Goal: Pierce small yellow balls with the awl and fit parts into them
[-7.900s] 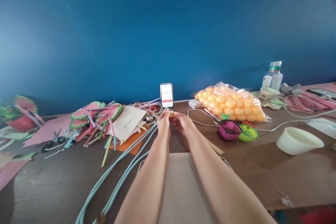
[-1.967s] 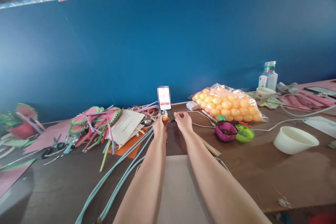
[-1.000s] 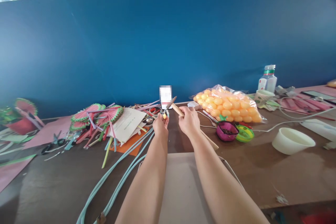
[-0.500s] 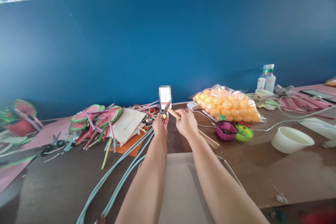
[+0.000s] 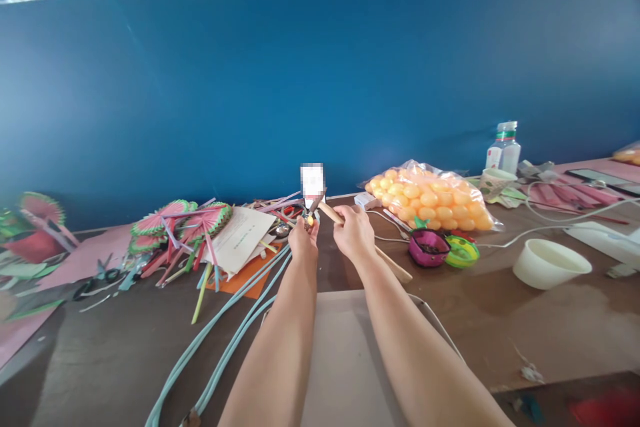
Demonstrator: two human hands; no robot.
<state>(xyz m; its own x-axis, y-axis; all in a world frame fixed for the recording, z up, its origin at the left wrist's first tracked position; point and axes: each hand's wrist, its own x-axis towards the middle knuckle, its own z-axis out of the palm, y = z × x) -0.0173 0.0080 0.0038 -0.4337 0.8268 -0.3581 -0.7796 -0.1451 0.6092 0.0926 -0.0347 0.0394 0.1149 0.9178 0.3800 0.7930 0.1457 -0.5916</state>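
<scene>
My right hand (image 5: 354,235) is closed round the wooden handle of a hammer (image 5: 395,265). The dark hammer head points away from me, just above the fingertips of my left hand (image 5: 303,240). Those fingers are pinched on a small gold-coloured piece (image 5: 311,221), too small to name; my fingers partly cover it. Whether the hammer touches the piece I cannot tell. Behind both hands, a white card with a blurred-out face (image 5: 313,180) stands against the blue panel.
Left of my hands lie watermelon-patterned paper fans (image 5: 165,220), printed sheets (image 5: 240,233), scissors (image 5: 107,271) and pale blue tubing (image 5: 215,320). On the right are a bag of orange balls (image 5: 430,197), a purple bowl (image 5: 429,248), a white tub (image 5: 550,265) and a bottle (image 5: 504,150).
The view has shifted slightly, so the things on the table sit a little further left. The hammer head has tilted up slightly; both hands keep their grip.
</scene>
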